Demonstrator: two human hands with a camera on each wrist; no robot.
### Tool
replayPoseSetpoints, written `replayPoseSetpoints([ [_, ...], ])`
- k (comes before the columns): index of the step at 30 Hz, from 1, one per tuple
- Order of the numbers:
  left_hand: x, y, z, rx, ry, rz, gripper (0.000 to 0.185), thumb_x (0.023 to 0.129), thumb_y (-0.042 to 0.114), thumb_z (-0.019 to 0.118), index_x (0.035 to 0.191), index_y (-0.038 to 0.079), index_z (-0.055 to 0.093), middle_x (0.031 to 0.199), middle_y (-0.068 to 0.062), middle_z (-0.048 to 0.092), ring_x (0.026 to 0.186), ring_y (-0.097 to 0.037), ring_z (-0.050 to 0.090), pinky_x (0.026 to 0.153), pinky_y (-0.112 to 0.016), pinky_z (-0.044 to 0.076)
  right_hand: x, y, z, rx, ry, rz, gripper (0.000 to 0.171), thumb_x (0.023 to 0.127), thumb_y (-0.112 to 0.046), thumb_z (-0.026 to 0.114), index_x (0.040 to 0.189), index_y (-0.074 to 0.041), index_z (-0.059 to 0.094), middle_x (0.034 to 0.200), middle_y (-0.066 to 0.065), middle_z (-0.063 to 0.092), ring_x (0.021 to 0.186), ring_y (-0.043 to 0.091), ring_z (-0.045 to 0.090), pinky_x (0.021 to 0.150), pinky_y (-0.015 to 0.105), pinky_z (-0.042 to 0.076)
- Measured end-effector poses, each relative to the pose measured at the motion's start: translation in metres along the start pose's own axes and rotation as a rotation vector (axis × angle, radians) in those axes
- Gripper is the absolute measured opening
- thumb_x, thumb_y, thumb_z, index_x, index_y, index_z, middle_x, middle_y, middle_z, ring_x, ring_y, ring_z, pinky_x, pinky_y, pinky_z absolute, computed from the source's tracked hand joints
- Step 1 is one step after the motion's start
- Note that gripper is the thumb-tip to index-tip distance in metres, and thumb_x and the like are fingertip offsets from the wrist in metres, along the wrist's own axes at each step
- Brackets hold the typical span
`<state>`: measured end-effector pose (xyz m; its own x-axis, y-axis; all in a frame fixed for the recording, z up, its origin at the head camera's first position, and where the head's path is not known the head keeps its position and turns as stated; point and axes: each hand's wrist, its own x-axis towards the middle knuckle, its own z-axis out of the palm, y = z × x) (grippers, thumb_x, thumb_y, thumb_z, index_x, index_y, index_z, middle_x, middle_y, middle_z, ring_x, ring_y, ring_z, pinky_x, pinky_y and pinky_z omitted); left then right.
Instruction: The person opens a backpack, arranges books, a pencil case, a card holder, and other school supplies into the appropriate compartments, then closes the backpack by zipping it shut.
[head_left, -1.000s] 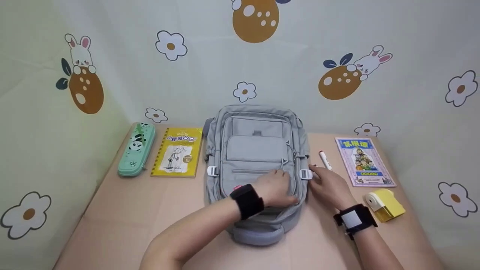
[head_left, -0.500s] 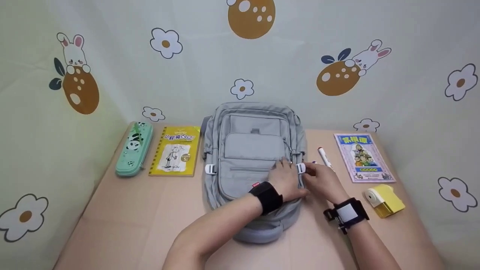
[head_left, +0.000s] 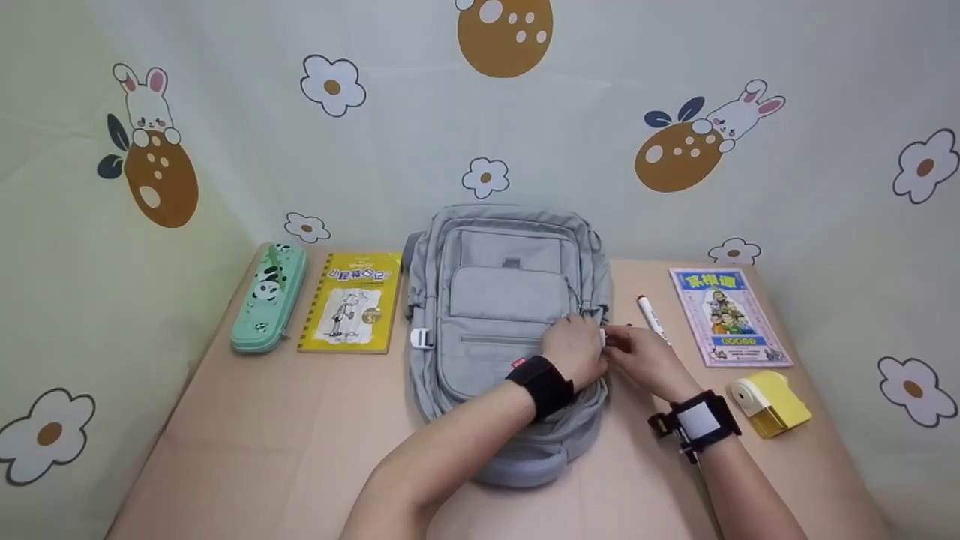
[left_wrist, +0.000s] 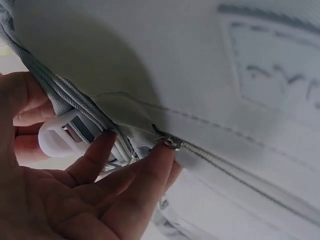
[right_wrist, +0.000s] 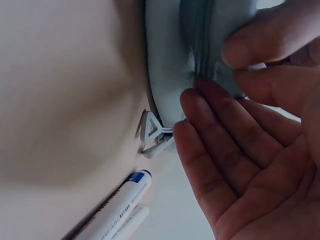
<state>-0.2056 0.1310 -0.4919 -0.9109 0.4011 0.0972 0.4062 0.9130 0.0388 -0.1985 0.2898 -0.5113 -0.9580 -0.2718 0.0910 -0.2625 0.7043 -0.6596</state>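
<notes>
Gray backpack (head_left: 510, 292) lying on worktop (head_left: 315, 420), long axis near-to-far. Right hand (head_left: 645, 358) pinches its right edge by white buckle (left_wrist: 55, 142); left hand (head_left: 572, 349) comes across top, fingertips at zipper (left_wrist: 207, 159), can't tell if gripping.

The backpack (head_left: 510, 292) looks matt cloth, its buckle (left_wrist: 52, 137) smooth plastic.

Across the backpack (head_left: 510, 292) comes the left hand (head_left: 574, 349), closing on the right hand's fingertips! Its outstretched thumb tucks in, the fingers bunching. And the right hand (head_left: 651, 362) edges inward too, so the gap between them all but vanishes. The white buckle, plainly visible moments ago, now shows the head camera just a sliver between the hands.
</notes>
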Motion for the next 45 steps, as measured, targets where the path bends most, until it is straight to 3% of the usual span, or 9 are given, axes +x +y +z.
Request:
replayPoseSetpoints([
  [3, 0.002, -0.004, -0.001, -0.054, -0.03, -0.01, 0.032, 0.091, 0.038, 0.069, 0.109, 0.012, 0.069, 0.101, -0.006, 0.069, 0.088, -0.022, 0.066, 0.066, -0.036, 0.056, 0.0, 0.003, -0.001, -0.002, 0.014, 0.01, 0.029, 0.096, -0.002, 0.066, 0.124, 0.002, 0.069, 0.118, 0.018, 0.072, 0.112, 0.036, 0.067, 0.099, 0.052, 0.05],
  [10, 0.01, -0.018, -0.004, -0.22, -0.127, -0.022, 0.027, 0.094, 0.026, 0.065, 0.114, 0.011, 0.072, 0.11, -0.007, 0.069, 0.102, -0.024, 0.063, 0.082, -0.038, 0.055, 0.005, 0.011, -0.006, -0.104, 0.171, 0.088, 0.023, 0.095, -0.006, 0.069, 0.117, -0.001, 0.073, 0.11, 0.017, 0.074, 0.101, 0.037, 0.069, 0.091, 0.055, 0.051],
  [16, 0.011, -0.027, -0.004, -0.287, -0.153, -0.006, 0.023, 0.09, 0.027, 0.069, 0.107, 0.012, 0.072, 0.108, -0.005, 0.068, 0.102, -0.025, 0.062, 0.082, -0.038, 0.054, 0.018, 0.021, -0.003, -0.157, 0.124, 0.167, 0.023, 0.094, -0.014, 0.068, 0.112, 0.0, 0.073, 0.107, 0.018, 0.073, 0.098, 0.039, 0.068, 0.09, 0.055, 0.05],
  [27, 0.011, -0.029, -0.003, -0.273, -0.129, -0.001, 0.023, 0.089, 0.031, 0.071, 0.103, 0.012, 0.071, 0.105, -0.005, 0.068, 0.099, -0.024, 0.064, 0.076, -0.038, 0.056, 0.032, 0.027, 0.01, -0.262, 0.248, 0.04, 0.009, 0.086, -0.008, 0.074, 0.094, -0.005, 0.077, 0.092, 0.008, 0.067, 0.09, 0.032, 0.061, 0.08, 0.048, 0.049],
  [36, 0.007, -0.03, 0.001, -0.271, -0.104, 0.019, 0.021, 0.09, 0.03, 0.07, 0.098, 0.011, 0.071, 0.101, -0.006, 0.069, 0.096, -0.026, 0.065, 0.076, -0.039, 0.056, 0.028, 0.02, 0.012, -0.207, 0.146, 0.102, 0.007, 0.093, -0.008, 0.065, 0.098, -0.005, 0.064, 0.092, 0.011, 0.069, 0.083, 0.032, 0.065, 0.078, 0.05, 0.053],
  [40, 0.007, -0.03, -0.001, -0.275, -0.103, 0.023, 0.02, 0.089, 0.029, 0.07, 0.097, 0.01, 0.071, 0.1, -0.006, 0.069, 0.095, -0.026, 0.065, 0.075, -0.04, 0.056, 0.03, 0.016, 0.01, -0.227, 0.144, 0.11, 0.01, 0.091, -0.005, 0.064, 0.1, -0.001, 0.067, 0.092, 0.014, 0.07, 0.083, 0.034, 0.066, 0.079, 0.05, 0.053],
  [45, 0.01, -0.029, -0.002, -0.262, -0.109, 0.021, 0.021, 0.091, 0.029, 0.069, 0.099, 0.01, 0.072, 0.101, -0.006, 0.069, 0.096, -0.026, 0.065, 0.076, -0.04, 0.056, 0.032, 0.015, 0.004, -0.278, 0.179, 0.044, 0.01, 0.09, -0.002, 0.068, 0.095, -0.001, 0.076, 0.093, 0.015, 0.074, 0.087, 0.037, 0.07, 0.084, 0.052, 0.054],
])
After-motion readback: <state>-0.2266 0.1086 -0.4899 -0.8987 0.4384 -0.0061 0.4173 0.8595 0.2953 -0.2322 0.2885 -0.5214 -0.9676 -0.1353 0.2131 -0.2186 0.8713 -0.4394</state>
